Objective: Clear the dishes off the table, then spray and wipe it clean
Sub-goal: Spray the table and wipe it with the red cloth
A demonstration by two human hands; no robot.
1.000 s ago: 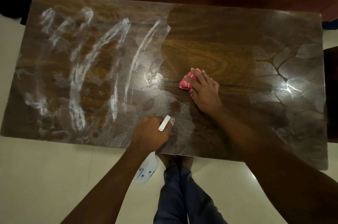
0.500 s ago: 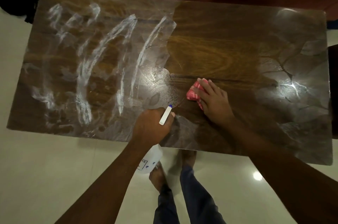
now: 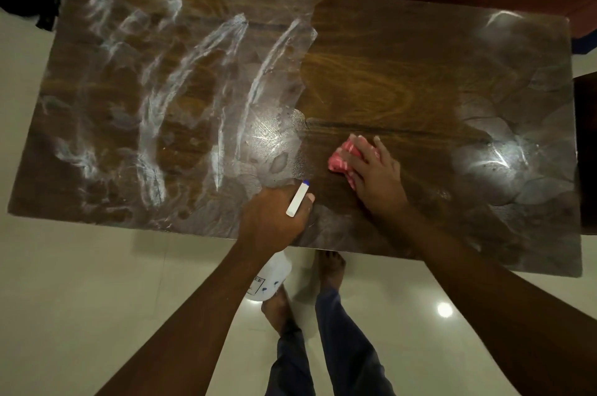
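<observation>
Since 0.5 s ago the right hand (image 3: 374, 169) has slid the red cloth (image 3: 339, 161) slightly rightward across the table (image 3: 387, 72), fingers spread flat, pinning it. Left hand (image 3: 274, 218) stays curled around the spray bottle (image 3: 274, 276) at the near edge, beside white streaks (image 3: 181, 88).

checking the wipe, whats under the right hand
A bunched pink cloth lies pressed to the table under the right hand. Its left part shows; the rest, beneath palm and fingers, is hidden.
</observation>
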